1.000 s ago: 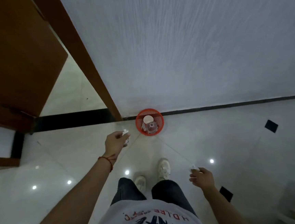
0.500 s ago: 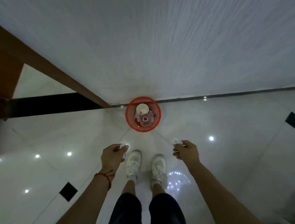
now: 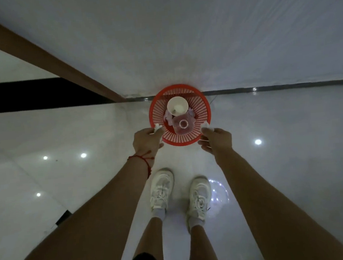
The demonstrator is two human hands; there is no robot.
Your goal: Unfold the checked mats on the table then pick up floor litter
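Left hand [image 3: 146, 141] and right hand [image 3: 217, 139] each pinch a white scrap [image 3: 157, 127] [image 3: 206, 125] beside the red bin's [image 3: 183, 140] rim.

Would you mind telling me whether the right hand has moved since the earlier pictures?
Yes: the right hand moved forward to the red basket's rim.

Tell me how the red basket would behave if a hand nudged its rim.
The red basket looks like thin slotted plastic, so it is probably light and would slide easily on the glossy floor. It holds only a white cup and a few scraps, adding little weight. It stands by the wall, which would likely stop a push away from the person.
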